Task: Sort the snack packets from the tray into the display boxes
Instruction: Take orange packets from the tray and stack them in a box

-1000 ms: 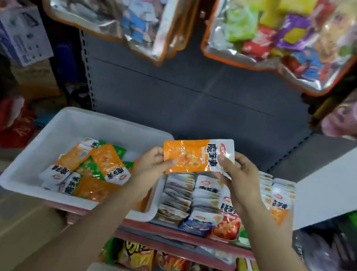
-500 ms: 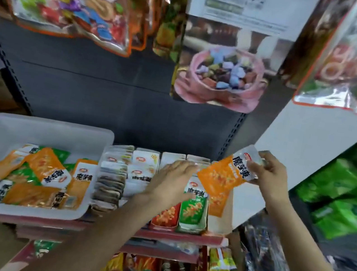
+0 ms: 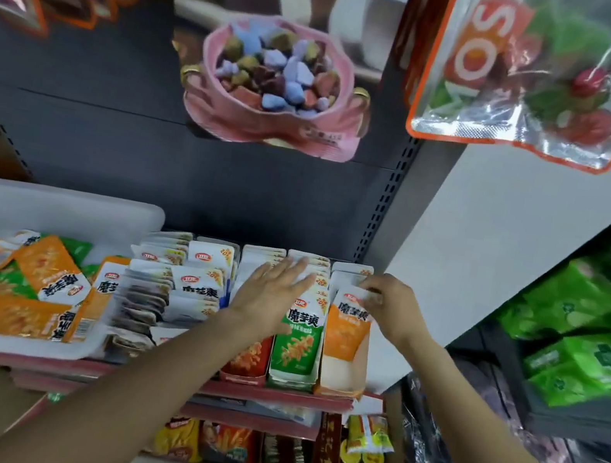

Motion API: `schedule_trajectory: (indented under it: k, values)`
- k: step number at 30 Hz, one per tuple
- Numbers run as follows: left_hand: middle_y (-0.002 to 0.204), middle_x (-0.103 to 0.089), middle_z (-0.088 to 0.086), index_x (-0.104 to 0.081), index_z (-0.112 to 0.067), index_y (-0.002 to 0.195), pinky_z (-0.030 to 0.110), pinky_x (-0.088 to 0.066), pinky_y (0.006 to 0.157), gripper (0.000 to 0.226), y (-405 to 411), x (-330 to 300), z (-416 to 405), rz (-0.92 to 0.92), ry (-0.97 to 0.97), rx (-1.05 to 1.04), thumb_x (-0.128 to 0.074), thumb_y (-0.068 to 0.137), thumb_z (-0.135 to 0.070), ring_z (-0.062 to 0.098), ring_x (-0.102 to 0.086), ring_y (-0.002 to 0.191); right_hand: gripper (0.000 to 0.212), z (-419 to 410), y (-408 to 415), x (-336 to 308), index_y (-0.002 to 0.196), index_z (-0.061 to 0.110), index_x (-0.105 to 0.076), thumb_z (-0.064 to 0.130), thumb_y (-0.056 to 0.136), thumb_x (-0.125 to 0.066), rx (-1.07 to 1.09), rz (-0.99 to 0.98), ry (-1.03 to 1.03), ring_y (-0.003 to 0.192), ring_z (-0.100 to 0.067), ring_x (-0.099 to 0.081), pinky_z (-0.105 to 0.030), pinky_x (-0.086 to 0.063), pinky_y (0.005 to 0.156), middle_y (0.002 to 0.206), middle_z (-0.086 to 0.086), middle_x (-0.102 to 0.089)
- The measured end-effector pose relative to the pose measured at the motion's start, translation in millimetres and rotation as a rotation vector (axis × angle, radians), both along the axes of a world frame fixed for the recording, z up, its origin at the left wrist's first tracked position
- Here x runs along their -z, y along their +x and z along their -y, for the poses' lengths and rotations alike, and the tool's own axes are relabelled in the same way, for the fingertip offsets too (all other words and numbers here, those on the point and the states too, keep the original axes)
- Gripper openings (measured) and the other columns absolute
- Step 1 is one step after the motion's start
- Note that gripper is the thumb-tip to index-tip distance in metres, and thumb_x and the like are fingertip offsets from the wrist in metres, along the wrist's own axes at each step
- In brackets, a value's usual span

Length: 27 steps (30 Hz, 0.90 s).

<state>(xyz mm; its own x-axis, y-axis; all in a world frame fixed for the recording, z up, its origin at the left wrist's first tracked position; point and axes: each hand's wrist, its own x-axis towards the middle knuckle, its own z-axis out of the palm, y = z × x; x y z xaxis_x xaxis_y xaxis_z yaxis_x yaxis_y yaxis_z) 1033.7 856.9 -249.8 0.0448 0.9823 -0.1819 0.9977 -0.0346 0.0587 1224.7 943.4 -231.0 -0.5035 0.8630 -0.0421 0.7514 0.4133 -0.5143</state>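
Right hand point(image 3: 390, 307) pinches the top edge of an orange packet point(image 3: 347, 328), standing it upright at the near end of the rightmost display box point(image 3: 341, 380) on the shelf point(image 3: 287, 394). The grip at the top edge probably lets the packet slide down behind the box's low front wall with its label facing out. Left hand point(image 3: 272, 295) lies flat, fingers straight and spread, on the packets of the next rows to the left, beside a green packet point(image 3: 298, 334); this likely keeps those upright rows from tipping. The white tray point(image 3: 55, 203), at left beside the boxes, holds a loose heap of orange and green packets point(image 3: 28, 288) not yet sorted, so much of the task appears to remain.
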Motion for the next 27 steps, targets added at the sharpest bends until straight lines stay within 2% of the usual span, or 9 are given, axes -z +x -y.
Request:
schedule_trajectory:
  k: [2,5,8,11,13,16,19,23,27]
  values:
    - [0.157,0.019,0.0,0.002,-0.024,0.151,0.039,0.0,0.117,0.097,1.0,0.9,0.2,0.01,0.005,-0.001,-0.067,0.084,-0.034,0.02,0.011,0.145,0.019,-1.9,-1.4,15.2,0.101,0.008,-0.066,0.003,0.085,-0.057,0.026,0.032,0.034,0.099,-0.026,-0.058,-0.023,-0.037,0.072,0.109,-0.009,-0.062]
    - [0.157,0.019,0.001,0.002,-0.023,0.151,0.039,0.0,0.117,0.095,1.7,1.6,0.2,0.018,0.01,-0.003,-0.066,0.085,-0.035,0.02,0.011,0.145,0.029,1.6,-5.2,27.0,0.115,0.013,-0.061,0.005,0.089,-0.051,0.102,0.086,0.114,0.11,-0.024,-0.052,-0.03,-0.044,0.077,0.117,-0.007,-0.055]
    - [0.158,0.013,0.001,-0.004,-0.022,0.151,0.039,-0.003,0.118,0.088,2.3,-0.6,0.2,0.063,0.018,-0.014,-0.063,0.088,-0.031,0.02,0.007,0.146,0.033,7.0,-7.1,30.8,0.122,0.011,-0.058,0.007,0.09,-0.052,0.072,0.108,0.219,0.115,-0.026,-0.047,-0.035,-0.047,0.078,0.121,-0.008,-0.05]
    - [0.159,-0.002,0.002,-0.015,-0.021,0.151,0.034,-0.009,0.117,0.072,2.7,-11.5,2.9,0.155,0.075,-0.04,-0.055,0.092,-0.028,0.017,-0.005,0.146,0.032,12.4,-10.2,27.7,0.117,0.009,-0.062,0.006,0.084,-0.062,0.038,0.084,0.277,0.11,-0.032,-0.05,-0.038,-0.047,0.082,0.116,-0.011,-0.055]
    - [0.157,-0.018,0.001,-0.025,-0.021,0.148,0.031,-0.016,0.115,0.059,0.3,-22.5,8.8,0.253,0.154,-0.085,-0.05,0.095,-0.027,0.016,-0.017,0.143,0.029,19.1,-17.4,21.6,0.115,0.01,-0.063,0.012,0.086,-0.063,0.04,0.024,0.275,0.11,-0.03,-0.05,-0.036,-0.044,0.087,0.116,-0.01,-0.056]
    - [0.143,-0.042,-0.002,-0.04,-0.021,0.141,0.031,-0.032,0.107,0.046,-12.2,-39.0,26.0,0.371,0.324,-0.159,-0.047,0.095,-0.025,0.014,-0.037,0.131,0.026,35.4,-39.8,5.7,0.118,0.011,-0.061,0.017,0.094,-0.054,0.017,-0.163,0.2,0.109,-0.022,-0.049,-0.03,-0.041,0.093,0.117,-0.007,-0.052]
    - [0.124,-0.056,-0.004,-0.052,-0.021,0.128,0.028,-0.042,0.094,0.035,-37.8,-50.2,51.9,0.48,0.439,-0.278,-0.051,0.093,-0.024,0.012,-0.05,0.114,0.024,53.7,-75.6,-12.3,0.117,0.011,-0.061,0.016,0.096,-0.049,-0.087,-0.273,0.121,0.097,-0.017,-0.055,-0.033,-0.048,0.09,0.113,-0.005,-0.052]
    - [0.104,-0.065,-0.001,-0.061,-0.017,0.112,0.031,-0.051,0.077,0.024,-90.8,-51.9,93.0,0.495,0.603,-0.43,-0.056,0.089,-0.02,0.014,-0.06,0.094,0.025,81.3,-136.5,-30.2,0.118,0.011,-0.061,0.015,0.097,-0.047,-0.233,-0.314,0.079,0.088,-0.014,-0.056,-0.027,-0.047,0.084,0.112,-0.003,-0.052]
    - [0.098,-0.067,0.005,-0.063,-0.012,0.106,0.035,-0.051,0.072,0.019,-158.1,-39.8,129.2,0.511,0.638,-0.587,-0.058,0.088,-0.013,0.022,-0.061,0.089,0.026,118.8,-205.1,-36.2,0.116,0.007,-0.061,0.007,0.095,-0.048,-0.37,-0.329,0.072,0.094,-0.023,-0.058,-0.033,-0.047,0.087,0.112,-0.009,-0.055]
